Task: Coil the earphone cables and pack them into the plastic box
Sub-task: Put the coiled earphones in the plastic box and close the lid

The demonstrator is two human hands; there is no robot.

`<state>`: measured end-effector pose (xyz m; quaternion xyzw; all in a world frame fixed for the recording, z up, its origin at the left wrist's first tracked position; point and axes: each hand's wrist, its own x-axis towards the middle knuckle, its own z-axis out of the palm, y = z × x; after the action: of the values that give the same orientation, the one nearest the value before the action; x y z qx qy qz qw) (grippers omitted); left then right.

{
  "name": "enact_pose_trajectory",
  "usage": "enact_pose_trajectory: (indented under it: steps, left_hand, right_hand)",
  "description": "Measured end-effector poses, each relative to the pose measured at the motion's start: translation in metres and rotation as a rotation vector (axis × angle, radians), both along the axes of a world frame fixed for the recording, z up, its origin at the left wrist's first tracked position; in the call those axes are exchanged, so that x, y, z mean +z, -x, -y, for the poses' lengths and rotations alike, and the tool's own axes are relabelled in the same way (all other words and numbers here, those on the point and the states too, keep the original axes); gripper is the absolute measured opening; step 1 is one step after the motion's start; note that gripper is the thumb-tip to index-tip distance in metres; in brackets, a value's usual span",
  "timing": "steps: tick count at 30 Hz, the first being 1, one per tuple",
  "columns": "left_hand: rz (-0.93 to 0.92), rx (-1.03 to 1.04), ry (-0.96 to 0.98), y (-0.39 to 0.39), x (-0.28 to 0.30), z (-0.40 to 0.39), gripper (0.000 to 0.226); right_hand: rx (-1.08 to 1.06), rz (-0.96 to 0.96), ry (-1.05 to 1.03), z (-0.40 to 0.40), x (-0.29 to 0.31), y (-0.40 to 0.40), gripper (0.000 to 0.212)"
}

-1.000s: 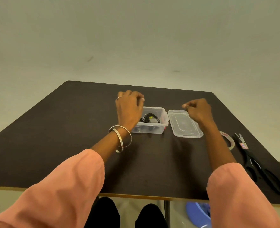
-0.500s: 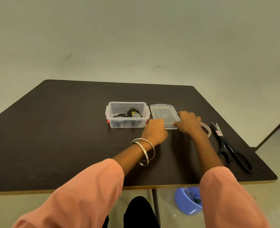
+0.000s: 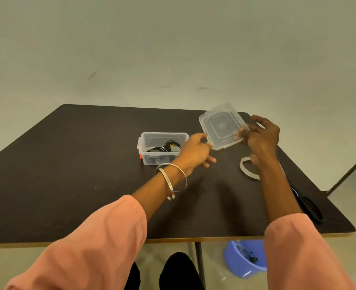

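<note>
dark table (image 3: 89,174): both hands hold clear lid (image 3: 222,125) tilted; right hand (image 3: 260,137) grips one edge, left hand (image 3: 195,150) pinches other.

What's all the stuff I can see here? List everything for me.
box: one, clear plastic, open, on the table mid-left
earphone cables: black, inside the box; count unclear
lid: one, clear, held tilted above the table
tape ring: one, pale, on the table by the right wrist
scissors: one, black, near the table's right edge
table: one, dark brown
tub: one, blue, on the floor
bangles: two, silver, left wrist
left hand: pinches the lid's corner
right hand: grips the lid's other side
</note>
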<state>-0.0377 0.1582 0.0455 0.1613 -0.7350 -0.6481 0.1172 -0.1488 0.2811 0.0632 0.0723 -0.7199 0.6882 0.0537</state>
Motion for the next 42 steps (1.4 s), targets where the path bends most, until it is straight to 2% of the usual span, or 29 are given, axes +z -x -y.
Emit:
enact_pose_trajectory:
  steps: [2,5,10,12,17,22,27,34,37,39,42]
  left_hand:
    - [-0.025,0.003,-0.005,-0.002,0.014,0.012,0.03]
    - [-0.083,0.138,-0.029,-0.007,0.035,0.039,0.041]
    - [-0.117,0.269,-0.472,-0.032,0.06,0.094,0.064]
    - [-0.063,0.315,-0.467,-0.042,0.06,0.111,0.059]
    - [0.061,0.508,-0.126,-0.057,0.043,0.128,0.034]
    - [0.16,0.592,0.064,-0.061,0.011,0.138,0.034]
    - [0.198,0.587,0.176,-0.064,-0.01,0.136,0.031]
    - [0.176,0.576,0.175,-0.059,-0.027,0.139,0.025]
    - [0.178,0.536,0.082,-0.06,-0.03,0.143,0.023]
    - [0.176,0.498,-0.011,-0.063,-0.033,0.146,0.025]
    - [0.159,0.483,-0.041,-0.067,-0.038,0.148,0.032]
  right_hand:
    - [0.02,-0.069,0.062,0.003,0.011,-0.008,0.056]
    - [0.072,-0.23,0.033,0.013,0.02,-0.019,0.046]
    - [0.3,-0.502,-0.075,0.038,0.016,-0.033,0.031]
    - [0.397,-0.549,-0.151,0.049,0.01,-0.036,0.03]
    - [0.56,-0.485,-0.303,0.07,-0.01,-0.038,0.031]
    - [0.647,-0.447,-0.521,0.078,-0.034,-0.033,0.025]
    - [0.633,-0.418,-0.484,0.074,-0.04,-0.034,0.015]
    - [0.397,-0.363,-0.398,0.082,-0.045,-0.029,0.016]
    - [0.383,-0.184,-0.346,0.085,-0.056,-0.022,0.024]
    - [0.401,-0.018,-0.246,0.087,-0.066,-0.019,0.024]
    - [0.407,0.145,-0.103,0.09,-0.076,-0.019,0.023]
